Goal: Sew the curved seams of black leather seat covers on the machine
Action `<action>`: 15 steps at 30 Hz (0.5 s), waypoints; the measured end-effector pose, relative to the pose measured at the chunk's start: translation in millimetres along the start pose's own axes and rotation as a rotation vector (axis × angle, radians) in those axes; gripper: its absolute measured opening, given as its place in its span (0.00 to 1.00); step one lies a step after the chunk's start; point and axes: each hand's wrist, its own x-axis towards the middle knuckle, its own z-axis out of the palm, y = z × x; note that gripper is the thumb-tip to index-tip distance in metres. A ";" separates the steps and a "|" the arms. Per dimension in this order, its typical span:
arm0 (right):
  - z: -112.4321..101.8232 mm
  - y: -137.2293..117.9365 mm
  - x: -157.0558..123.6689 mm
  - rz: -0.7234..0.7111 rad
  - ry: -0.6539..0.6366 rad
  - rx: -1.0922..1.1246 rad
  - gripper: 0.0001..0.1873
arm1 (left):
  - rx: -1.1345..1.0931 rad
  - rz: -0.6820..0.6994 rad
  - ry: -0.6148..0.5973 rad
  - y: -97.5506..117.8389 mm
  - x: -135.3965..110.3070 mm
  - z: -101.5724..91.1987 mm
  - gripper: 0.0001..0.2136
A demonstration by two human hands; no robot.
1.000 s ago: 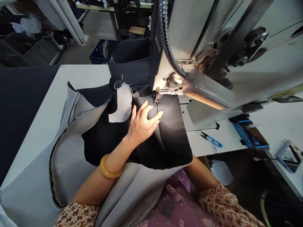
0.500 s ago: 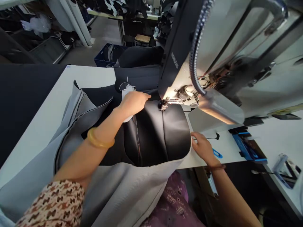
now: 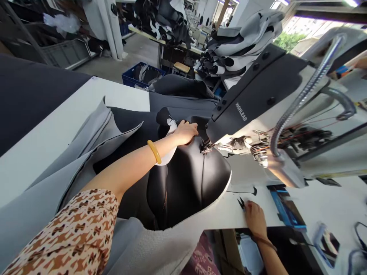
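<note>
Pressing black upholstery, left hand flat; right hand at snips, grip unclear.

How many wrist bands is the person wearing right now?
2: a yellow bangle on the left forearm, and a thin dark band on the wrist behind the right hand. Others could be hidden under the patterned sleeve.

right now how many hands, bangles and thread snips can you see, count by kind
hands: 2 (left hand, right hand)
bangles: 1 (yellow bangle)
thread snips: 1 (thread snips)
total: 4
</note>
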 end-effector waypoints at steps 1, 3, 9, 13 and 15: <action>1.8 -0.1 -2.2 -0.007 0.011 0.008 0.30 | 0.010 -0.001 0.029 -0.4 0.7 -1.7 0.05; 5.1 -1.5 -5.2 -0.009 0.037 0.044 0.34 | 0.014 0.001 0.084 -0.6 1.0 -4.2 0.10; 7.7 -10.6 7.3 0.031 0.052 0.098 0.35 | -0.019 0.104 0.051 -7.5 -1.6 -10.3 0.12; -0.5 -15.1 16.5 0.006 0.019 0.088 0.32 | -0.066 0.088 -0.024 -17.3 -3.5 -20.9 0.10; -9.4 -18.3 19.8 0.013 0.001 0.080 0.29 | -0.097 0.058 -0.026 -20.7 -5.7 -25.4 0.12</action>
